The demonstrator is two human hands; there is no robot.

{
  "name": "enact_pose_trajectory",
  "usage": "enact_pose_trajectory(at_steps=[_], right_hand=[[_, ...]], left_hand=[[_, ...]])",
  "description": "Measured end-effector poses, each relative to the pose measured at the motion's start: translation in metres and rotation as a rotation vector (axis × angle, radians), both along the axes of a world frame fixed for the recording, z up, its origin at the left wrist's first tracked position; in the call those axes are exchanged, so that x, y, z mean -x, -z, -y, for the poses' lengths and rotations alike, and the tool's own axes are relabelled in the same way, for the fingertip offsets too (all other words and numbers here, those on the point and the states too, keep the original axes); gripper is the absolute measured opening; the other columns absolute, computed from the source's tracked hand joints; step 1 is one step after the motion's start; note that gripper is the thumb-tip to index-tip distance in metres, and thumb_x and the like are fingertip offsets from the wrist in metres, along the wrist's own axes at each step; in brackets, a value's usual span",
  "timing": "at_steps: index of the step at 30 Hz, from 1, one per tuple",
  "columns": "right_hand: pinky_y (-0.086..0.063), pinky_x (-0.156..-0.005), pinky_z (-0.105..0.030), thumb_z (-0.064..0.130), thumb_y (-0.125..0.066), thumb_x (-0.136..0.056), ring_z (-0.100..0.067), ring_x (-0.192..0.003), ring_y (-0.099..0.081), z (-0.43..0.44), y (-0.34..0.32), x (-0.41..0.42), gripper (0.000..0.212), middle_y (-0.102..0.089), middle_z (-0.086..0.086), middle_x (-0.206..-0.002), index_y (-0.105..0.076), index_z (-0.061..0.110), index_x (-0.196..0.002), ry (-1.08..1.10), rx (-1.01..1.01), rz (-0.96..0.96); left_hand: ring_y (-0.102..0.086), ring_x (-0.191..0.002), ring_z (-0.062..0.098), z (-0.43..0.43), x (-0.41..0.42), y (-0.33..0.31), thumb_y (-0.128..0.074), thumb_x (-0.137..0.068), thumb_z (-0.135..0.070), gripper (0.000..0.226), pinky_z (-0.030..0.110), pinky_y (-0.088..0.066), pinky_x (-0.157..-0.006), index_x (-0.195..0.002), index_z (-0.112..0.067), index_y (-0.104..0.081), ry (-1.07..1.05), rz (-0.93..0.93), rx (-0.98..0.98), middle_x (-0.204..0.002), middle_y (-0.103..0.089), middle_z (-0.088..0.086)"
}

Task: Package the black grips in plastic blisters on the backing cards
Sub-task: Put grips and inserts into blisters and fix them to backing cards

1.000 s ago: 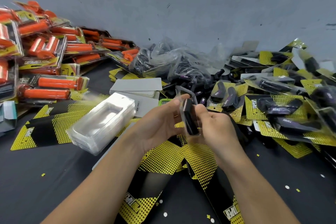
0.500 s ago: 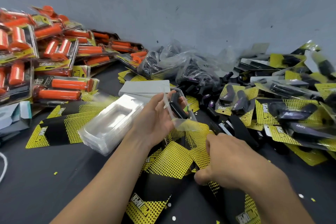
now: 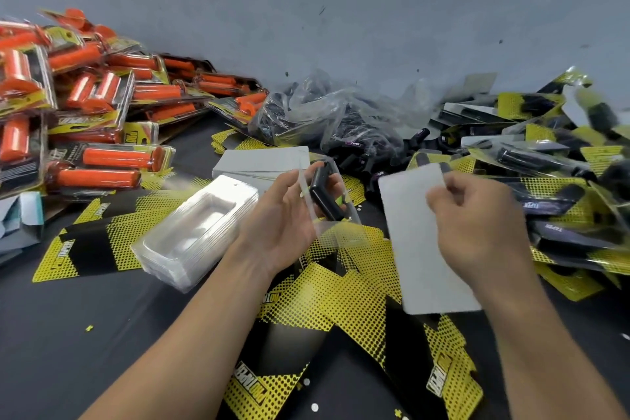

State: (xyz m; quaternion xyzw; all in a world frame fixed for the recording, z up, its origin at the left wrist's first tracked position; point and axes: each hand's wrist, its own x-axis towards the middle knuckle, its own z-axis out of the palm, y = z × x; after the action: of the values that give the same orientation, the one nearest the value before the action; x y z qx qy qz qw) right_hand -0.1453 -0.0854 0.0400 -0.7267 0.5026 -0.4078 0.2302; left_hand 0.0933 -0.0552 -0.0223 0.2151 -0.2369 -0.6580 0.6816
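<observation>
Head view: we see both hands raised over the black table (image 3: 85, 351), grey wall (image 3: 341, 10) behind
L hand: left hand (image 3: 283, 218) palm up, thumb on one side & fingers on the other, curled round a clear blister (image 3: 351, 206)
Grip: one black grip (image 3: 324, 194) sits in the blister pocket, tilted, top end twd the wall, just in front of the L fingertips
R hand: right hand (image 3: 477, 218) w/ fingers curled, pinching a backing card (image 3: 419, 242) near its top right corner; we see only the card's plain grey side
Card vs blister: apart, card just right of the blister; its lower edge hangs above the loose cards
Loose cards: yellow/black printed cards (image 3: 341, 300) fanned on the table under both forearms
Empty blisters: nested stack (image 3: 197, 228) lies left of the L wrist, resting on another printed card
Grey pile: face-down cards (image 3: 262, 160) beyond the L hand
Bag: clear plastic bag (image 3: 324, 112) of black grips by the wall, a few loose grips beside it
Right heap: packed black packs (image 3: 545, 164) piled at right, partly blurred
Left heap: orange-grip packs (image 3: 85, 106) piled at left
Carton: small blue & white carton (image 3: 27, 215) at the far left edge
Can't tell: whether the blister holds more than the one grip we see
</observation>
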Motion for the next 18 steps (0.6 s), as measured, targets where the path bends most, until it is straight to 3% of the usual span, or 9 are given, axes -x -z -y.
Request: enact_pose_trajectory(at_steps=[2,5,7,9,11,15,18], right_hand=[[-0.062,-0.064,-0.049,0.025,-0.058,-0.104,-0.020,-0.066,-0.071,-0.007,0.000,-0.011,0.027,-0.075,0.006,-0.073,-0.071,0.022,-0.080,-0.089,-0.240,0.267],[-0.061,-0.065,-0.057,0.026,-0.059,-0.104,-0.026,-0.063,-0.071,-0.015,0.014,-0.031,0.028,-0.076,-0.010,-0.079,-0.072,0.011,-0.084,-0.225,-0.567,0.268],[-0.061,-0.059,-0.050,0.032,-0.061,-0.103,-0.023,-0.062,-0.068,-0.018,0.024,-0.040,0.029,-0.075,-0.015,-0.079,-0.070,0.006,-0.093,-0.270,-0.657,0.188],[-0.054,-0.047,-0.031,0.038,-0.061,-0.102,-0.015,-0.053,-0.066,-0.018,0.029,-0.044,0.033,-0.072,-0.005,-0.068,-0.068,0.006,-0.100,-0.328,-0.739,0.193],[-0.048,-0.044,-0.023,0.039,-0.059,-0.103,-0.012,-0.047,-0.063,-0.018,0.028,-0.043,0.037,-0.067,0.001,-0.060,-0.067,0.004,-0.101,-0.392,-0.809,0.223],[-0.044,-0.040,-0.018,0.031,-0.055,-0.106,-0.010,-0.043,-0.059,-0.025,0.026,-0.046,0.031,-0.066,-0.004,-0.059,-0.067,0.004,-0.095,-0.533,-0.912,0.284],[-0.049,-0.043,-0.023,0.025,-0.055,-0.107,-0.013,-0.046,-0.063,-0.025,0.027,-0.049,0.029,-0.069,-0.005,-0.062,-0.067,-0.001,-0.101,-0.513,-0.885,0.362]], left_hand=[[-0.060,-0.122,0.031,0.001,0.001,-0.001,-0.052,-0.104,-0.029,0.050,0.049,-0.056,-0.098,-0.148,-0.006,-0.054,-0.005,-0.010,0.000,-0.138,-0.053,0.020],[-0.065,-0.115,0.030,0.002,0.003,-0.002,-0.053,-0.100,-0.027,0.039,0.047,-0.059,-0.093,-0.129,-0.006,-0.070,-0.027,-0.044,-0.003,-0.135,-0.057,0.020],[-0.063,-0.117,0.032,0.003,0.005,-0.002,-0.047,-0.103,-0.027,0.040,0.047,-0.056,-0.099,-0.128,-0.005,-0.069,-0.048,-0.110,-0.009,-0.133,-0.059,0.021],[-0.065,-0.116,0.032,0.003,0.007,-0.001,-0.042,-0.105,-0.027,0.042,0.048,-0.054,-0.101,-0.129,-0.005,-0.069,-0.061,-0.140,-0.017,-0.132,-0.062,0.021],[-0.067,-0.114,0.033,0.003,0.008,-0.002,-0.046,-0.102,-0.024,0.040,0.048,-0.055,-0.099,-0.123,-0.004,-0.074,-0.066,-0.157,-0.005,-0.132,-0.063,0.022],[-0.065,-0.111,0.031,0.002,0.015,-0.007,-0.064,-0.086,-0.015,0.031,0.047,-0.057,-0.094,-0.112,-0.002,-0.077,-0.055,-0.175,0.028,-0.126,-0.063,0.022],[-0.065,-0.107,0.030,0.001,0.017,-0.008,-0.061,-0.088,-0.016,0.032,0.046,-0.058,-0.091,-0.115,-0.003,-0.074,-0.053,-0.172,0.029,-0.121,-0.062,0.022]])
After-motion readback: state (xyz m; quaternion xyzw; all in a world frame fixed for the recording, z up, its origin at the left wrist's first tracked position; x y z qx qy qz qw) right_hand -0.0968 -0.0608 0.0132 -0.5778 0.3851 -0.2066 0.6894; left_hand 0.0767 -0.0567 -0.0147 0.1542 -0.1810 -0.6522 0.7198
